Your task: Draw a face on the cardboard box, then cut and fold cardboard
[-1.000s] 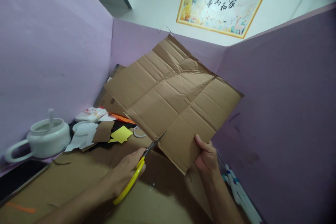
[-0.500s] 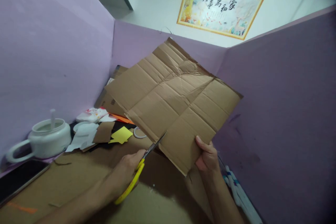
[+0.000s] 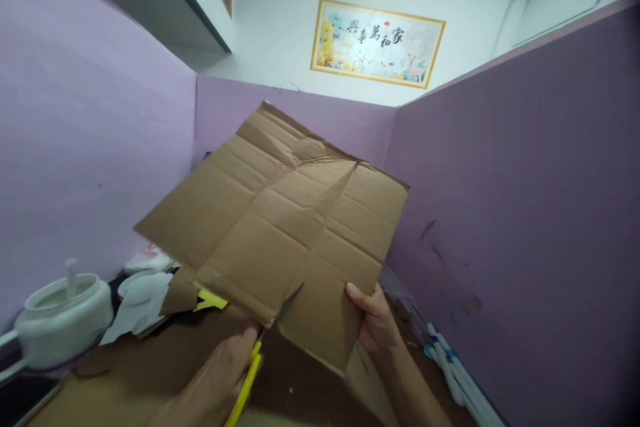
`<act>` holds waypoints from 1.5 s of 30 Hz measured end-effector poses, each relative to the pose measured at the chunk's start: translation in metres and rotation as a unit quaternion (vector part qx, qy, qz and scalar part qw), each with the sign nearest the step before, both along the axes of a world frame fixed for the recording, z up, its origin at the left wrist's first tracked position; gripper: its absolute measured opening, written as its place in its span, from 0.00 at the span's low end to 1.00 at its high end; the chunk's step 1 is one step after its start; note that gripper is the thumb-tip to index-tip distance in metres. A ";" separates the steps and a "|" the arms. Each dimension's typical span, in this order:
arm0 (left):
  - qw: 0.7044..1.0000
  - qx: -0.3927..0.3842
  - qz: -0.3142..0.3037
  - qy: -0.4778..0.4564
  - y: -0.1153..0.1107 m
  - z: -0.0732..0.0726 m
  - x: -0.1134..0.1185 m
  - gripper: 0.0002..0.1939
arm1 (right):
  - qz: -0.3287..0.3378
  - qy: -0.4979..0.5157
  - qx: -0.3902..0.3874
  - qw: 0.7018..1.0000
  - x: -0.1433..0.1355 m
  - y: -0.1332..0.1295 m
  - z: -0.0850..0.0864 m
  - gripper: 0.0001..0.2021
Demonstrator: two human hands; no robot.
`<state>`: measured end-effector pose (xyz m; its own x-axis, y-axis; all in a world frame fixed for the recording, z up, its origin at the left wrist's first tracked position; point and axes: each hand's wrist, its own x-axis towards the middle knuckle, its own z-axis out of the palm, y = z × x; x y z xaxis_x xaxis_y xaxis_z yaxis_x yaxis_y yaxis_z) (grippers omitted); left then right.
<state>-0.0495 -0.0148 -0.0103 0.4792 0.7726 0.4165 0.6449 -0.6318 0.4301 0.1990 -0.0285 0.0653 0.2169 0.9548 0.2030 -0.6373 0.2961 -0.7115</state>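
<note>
A creased brown cardboard sheet [image 3: 280, 227] is held up at a tilt in front of me. My right hand [image 3: 376, 321] grips its right side, thumb on the near face and fingers behind. In my left hand [image 3: 231, 361] is a pair of scissors with yellow handles [image 3: 249, 380]. A dark scissor blade lies across the near face at the sheet's lower edge, pointing up and right; the other blade is hidden behind the cardboard. My left fingers are partly hidden by the handles and the hand itself.
A white pot [image 3: 65, 320] with a handle stands at left, near a dark phone [image 3: 27, 397]. Paper scraps [image 3: 143, 303] and a yellow piece [image 3: 210, 299] lie beyond. White tubes [image 3: 460, 373] lie along the right. Purple panels [image 3: 525, 180] enclose three sides.
My view has shifted, and the cardboard now sits lower and further left in it. The scissor blade reaches further in over the sheet from its edge. Both hands keep their holds.
</note>
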 end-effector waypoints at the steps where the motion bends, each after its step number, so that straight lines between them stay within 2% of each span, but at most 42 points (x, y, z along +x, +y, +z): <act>1: 1.000 0.014 0.009 0.009 0.002 -0.003 -0.002 0.09 | 0.011 -0.005 0.004 1.000 -0.003 0.000 -0.001 0.39; 5: 0.996 0.060 0.046 0.043 0.006 -0.011 -0.007 0.11 | 0.022 0.001 0.019 1.000 -0.010 0.000 -0.005 0.38; 9: 0.991 0.095 0.065 0.065 0.005 -0.010 -0.007 0.11 | 0.019 0.008 0.017 1.000 -0.011 0.000 -0.007 0.39; 13: 0.988 0.122 0.068 0.070 0.001 -0.005 -0.004 0.10 | 0.010 0.006 0.015 1.000 -0.011 -0.001 -0.007 0.39; 22: 0.985 0.154 0.041 0.071 -0.005 0.010 -0.001 0.08 | 0.016 -0.014 0.029 0.999 -0.011 0.000 -0.006 0.34; 32: 0.992 0.108 0.032 0.063 -0.007 0.002 -0.003 0.08 | 0.012 -0.025 0.019 0.999 -0.012 -0.005 -0.002 0.31; 35: 0.992 0.094 0.044 0.075 -0.011 0.003 -0.007 0.11 | 0.017 -0.032 0.000 0.999 0.002 -0.006 0.002 0.28; 40: 0.992 0.069 0.044 0.096 -0.013 0.004 -0.011 0.07 | 0.000 -0.031 -0.034 0.999 0.032 -0.003 0.002 0.14; 45: 0.995 0.026 0.005 0.092 -0.013 0.007 -0.011 0.07 | -0.039 -0.020 -0.035 0.998 0.036 0.000 -0.005 0.15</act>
